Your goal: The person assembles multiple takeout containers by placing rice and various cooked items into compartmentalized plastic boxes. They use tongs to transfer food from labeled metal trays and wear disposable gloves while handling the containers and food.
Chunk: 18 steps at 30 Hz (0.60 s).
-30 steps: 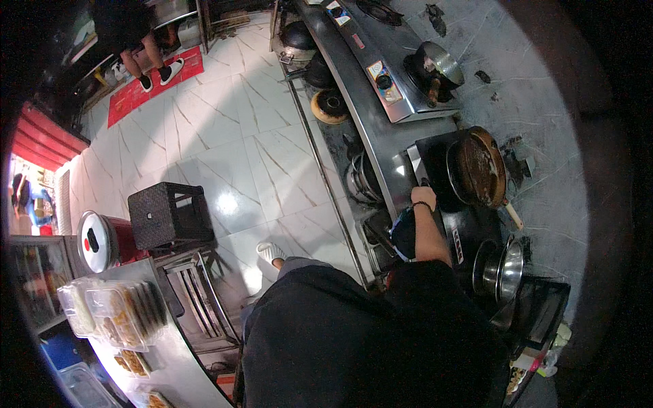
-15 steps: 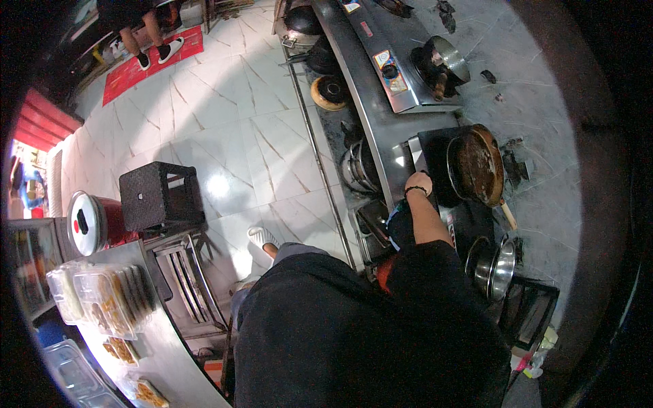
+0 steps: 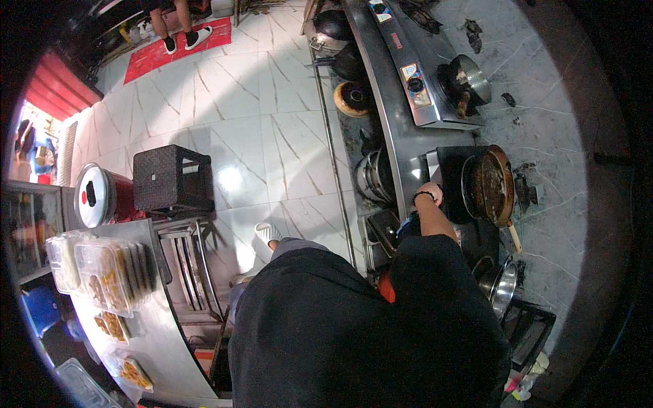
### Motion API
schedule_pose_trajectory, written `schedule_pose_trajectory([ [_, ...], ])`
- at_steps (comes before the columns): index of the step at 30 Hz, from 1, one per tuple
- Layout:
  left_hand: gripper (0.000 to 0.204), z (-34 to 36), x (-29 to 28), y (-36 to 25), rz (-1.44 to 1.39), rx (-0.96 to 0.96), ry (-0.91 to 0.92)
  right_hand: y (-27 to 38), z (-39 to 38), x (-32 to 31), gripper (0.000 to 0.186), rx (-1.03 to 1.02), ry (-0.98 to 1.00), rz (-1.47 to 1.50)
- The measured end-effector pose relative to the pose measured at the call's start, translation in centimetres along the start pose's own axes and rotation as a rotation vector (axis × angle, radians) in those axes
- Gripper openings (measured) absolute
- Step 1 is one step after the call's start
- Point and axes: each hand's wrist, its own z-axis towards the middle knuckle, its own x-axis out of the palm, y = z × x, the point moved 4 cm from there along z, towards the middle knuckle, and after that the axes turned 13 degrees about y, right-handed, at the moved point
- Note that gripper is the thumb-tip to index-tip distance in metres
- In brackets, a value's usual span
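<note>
My right hand [image 3: 430, 193], with a dark bracelet at the wrist, is closed at the front edge of the stove [image 3: 441, 166] on the right. Its fingers curl away from view, and what they hold, if anything, is hidden. Just beyond the hand, a wide, browned wok [image 3: 492, 185] stands tilted on the stove. A pale handle [image 3: 514, 238] sticks out below the wok. My left hand is out of view.
Another steel stove [image 3: 435, 92] bears a pot [image 3: 471, 78]. Pans [image 3: 375, 175] fill the shelf below. On the left are a dark woven stool [image 3: 163, 180], a red lidded bucket [image 3: 95, 195] and stacked food boxes [image 3: 112, 272]. A person's feet [image 3: 197, 39] stand on a red mat [image 3: 143, 61].
My view has shifted, so the stoves and wok sit farther right and lower in the picture. My right hand stays at the stove's front edge and appears slightly turned.
</note>
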Motion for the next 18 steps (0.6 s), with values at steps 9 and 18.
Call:
schedule_pose_trajectory([
  [9,0.029,-0.5,-1.0,0.7,0.056,-0.01,-0.035,0.2,-7.0,-2.6,0.024,-0.247,0.138,-0.431],
  [18,0.027,-5.7,-8.4,1.0,0.191,-0.005,-0.196,4.9,-61.1,-14.3,0.052,-2.498,-0.18,0.558],
])
